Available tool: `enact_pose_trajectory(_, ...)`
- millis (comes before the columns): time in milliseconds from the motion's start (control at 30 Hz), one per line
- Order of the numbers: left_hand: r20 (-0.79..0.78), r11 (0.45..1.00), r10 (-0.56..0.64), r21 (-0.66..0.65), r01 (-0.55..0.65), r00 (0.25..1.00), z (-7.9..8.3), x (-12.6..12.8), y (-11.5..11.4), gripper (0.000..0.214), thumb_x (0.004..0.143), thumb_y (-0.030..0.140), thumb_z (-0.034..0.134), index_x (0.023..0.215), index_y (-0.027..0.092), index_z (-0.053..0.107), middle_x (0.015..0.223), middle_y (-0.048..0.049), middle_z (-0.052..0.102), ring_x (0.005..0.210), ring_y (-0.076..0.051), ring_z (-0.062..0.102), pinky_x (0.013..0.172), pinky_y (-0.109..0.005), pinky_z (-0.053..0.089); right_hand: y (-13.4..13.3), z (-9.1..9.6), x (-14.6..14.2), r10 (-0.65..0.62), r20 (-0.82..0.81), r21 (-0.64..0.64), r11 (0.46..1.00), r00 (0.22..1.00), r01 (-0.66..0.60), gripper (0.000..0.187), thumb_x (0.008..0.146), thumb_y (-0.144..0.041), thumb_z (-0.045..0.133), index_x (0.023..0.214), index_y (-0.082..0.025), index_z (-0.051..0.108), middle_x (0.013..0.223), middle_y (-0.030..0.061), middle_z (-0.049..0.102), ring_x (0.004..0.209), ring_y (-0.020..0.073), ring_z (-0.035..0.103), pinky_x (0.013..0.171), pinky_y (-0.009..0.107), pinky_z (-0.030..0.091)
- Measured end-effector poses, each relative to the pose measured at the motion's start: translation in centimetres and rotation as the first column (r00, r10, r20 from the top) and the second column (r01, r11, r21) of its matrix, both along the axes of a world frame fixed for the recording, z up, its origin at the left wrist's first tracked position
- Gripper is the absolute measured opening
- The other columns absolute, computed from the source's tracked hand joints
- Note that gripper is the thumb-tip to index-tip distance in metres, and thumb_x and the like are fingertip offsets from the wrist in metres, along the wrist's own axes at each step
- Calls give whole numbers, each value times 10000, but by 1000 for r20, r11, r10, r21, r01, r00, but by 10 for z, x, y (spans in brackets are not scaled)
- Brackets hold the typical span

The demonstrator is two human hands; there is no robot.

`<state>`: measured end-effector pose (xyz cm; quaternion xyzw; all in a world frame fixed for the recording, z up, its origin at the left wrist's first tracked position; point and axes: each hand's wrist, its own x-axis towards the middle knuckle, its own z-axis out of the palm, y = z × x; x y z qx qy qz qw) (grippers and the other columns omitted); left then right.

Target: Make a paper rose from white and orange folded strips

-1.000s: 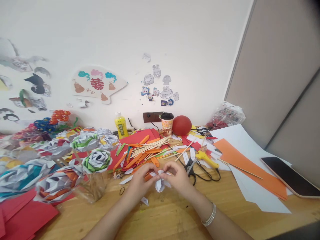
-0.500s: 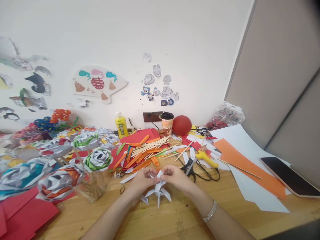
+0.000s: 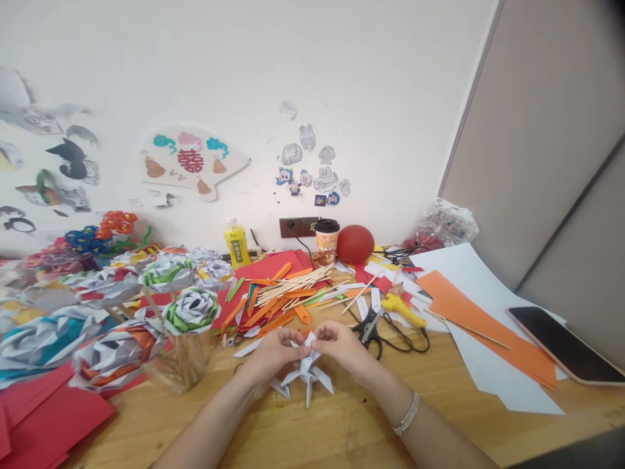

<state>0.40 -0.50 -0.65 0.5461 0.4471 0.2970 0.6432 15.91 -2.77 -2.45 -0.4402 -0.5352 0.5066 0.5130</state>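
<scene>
A white folded-paper piece (image 3: 307, 372) with several pointed arms spreading toward me is between my hands, low over the wooden table. My left hand (image 3: 277, 352) pinches its upper part from the left, thumb and fingers together. From the other side my right hand (image 3: 339, 346) grips the same upper part, its fingertips almost meeting those of the left. The fingers hide part of the folds at the top. Just left of the left hand lies a white paper strip (image 3: 248, 348). Black-handled scissors (image 3: 368, 331) rest beyond the right hand.
Finished paper flowers (image 3: 191, 310) crowd the left side, some on sticks in a clear cup (image 3: 180, 371). Wooden sticks (image 3: 293, 288) and orange strips lie behind my hands. A yellow glue gun (image 3: 404, 310), orange paper (image 3: 483, 332) and a phone (image 3: 569, 345) are at right.
Both hands keep their grip on the white paper piece and have shifted very slightly. Nothing has been let go or picked up.
</scene>
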Motion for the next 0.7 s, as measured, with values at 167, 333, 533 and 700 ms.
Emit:
enact_pose_trajectory(167,15,990,35,138,-36,999,-5,4,3,348,489,297,742,698,157,501,583,31,589,518,-104,548,496,-211,420,1,-1,0,-28,102,101,995,994,18,77,647,-182,587,709,-161,546,651,-32,536,598,107,498,574,215,388)
enact_pose_trajectory(333,-90,913,13,408,25,996,-5,4,7,261,556,287,680,648,176,462,585,51,508,529,-95,497,476,-195,393,4,-5,1,-90,192,197,979,977,51,62,648,-150,570,701,-168,543,642,-39,529,595,108,491,562,209,387)
enact_pose_trajectory(533,-183,838,-1,536,100,983,-2,2,6,176,602,180,599,590,179,423,581,64,452,525,-76,435,479,-174,351,3,-5,1,-54,200,190,982,978,15,87,649,-108,565,702,-174,547,679,-29,553,648,124,531,607,224,417)
enact_pose_trajectory(700,-226,801,42,590,102,973,3,2,4,190,611,170,585,565,179,401,554,72,430,514,-74,411,474,-170,327,-4,5,-1,-239,395,382,921,887,78,112,669,-86,593,615,-175,553,658,-18,560,681,143,519,631,244,382)
